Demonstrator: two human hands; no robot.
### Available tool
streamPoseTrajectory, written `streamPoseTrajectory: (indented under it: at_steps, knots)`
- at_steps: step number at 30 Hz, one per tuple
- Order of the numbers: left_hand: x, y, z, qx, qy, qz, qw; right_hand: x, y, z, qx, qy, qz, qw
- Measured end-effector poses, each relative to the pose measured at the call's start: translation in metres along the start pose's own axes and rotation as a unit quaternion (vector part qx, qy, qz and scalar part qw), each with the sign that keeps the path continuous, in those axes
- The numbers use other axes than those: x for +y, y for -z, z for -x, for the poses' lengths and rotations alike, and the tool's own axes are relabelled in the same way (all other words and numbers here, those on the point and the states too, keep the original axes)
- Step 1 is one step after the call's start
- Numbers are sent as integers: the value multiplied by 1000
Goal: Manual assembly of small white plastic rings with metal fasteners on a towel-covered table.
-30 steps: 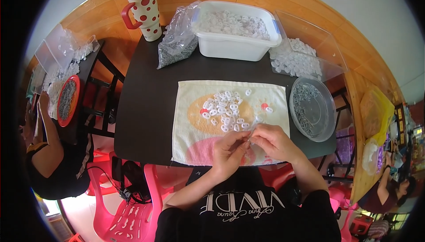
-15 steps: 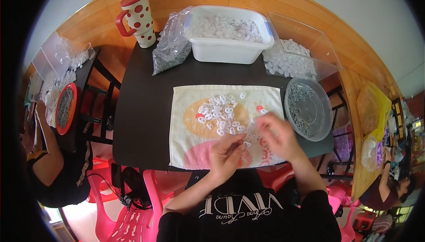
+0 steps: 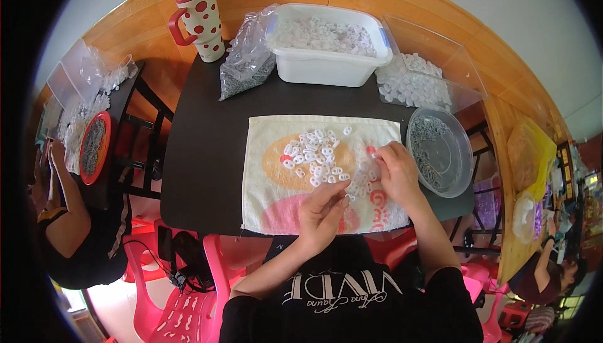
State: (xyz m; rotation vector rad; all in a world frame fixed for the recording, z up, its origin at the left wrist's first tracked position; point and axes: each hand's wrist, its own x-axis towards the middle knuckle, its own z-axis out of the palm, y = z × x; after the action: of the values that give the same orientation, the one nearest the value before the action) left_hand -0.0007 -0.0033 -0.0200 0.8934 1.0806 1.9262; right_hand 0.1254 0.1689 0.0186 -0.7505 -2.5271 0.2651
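Observation:
A printed towel (image 3: 257,186) lies on the dark table in front of me. On it is a loose pile of small white two-holed plastic pieces (image 3: 311,148), with several translucent pieces (image 3: 363,183) to its right. My left hand (image 3: 320,217) is at the towel's near edge, thumb and forefinger closed on a tiny pale piece (image 3: 350,198) whose shape I cannot make out. Toward the towel's right side, my right hand (image 3: 400,172) has its fingertips pinched at a small white piece (image 3: 374,155).
A round clear tub of grey screw-like parts (image 3: 440,151) stands right of the towel. Behind are a white bin (image 3: 326,70), a bag of grey parts (image 3: 245,73), a clear box of white pieces (image 3: 414,82) and a spotted tumbler (image 3: 204,26). Other people sit at both sides.
My right hand has moved up and slightly right, its fingers coming together at a white piece near the towel's right side. My left hand stays nearly in place.

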Motion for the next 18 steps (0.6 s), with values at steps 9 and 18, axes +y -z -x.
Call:
streamPoseTrajectory:
  at_steps: [9, 18]
  knots:
    - [1, -1, -1, -14, -5, 5, 1000, 12, -5, 3, -9, -85, -217, 972]
    - [2, 0, 1, -18, 0, 9, 1000, -52, 16, 23, -25, -114, -476, 872]
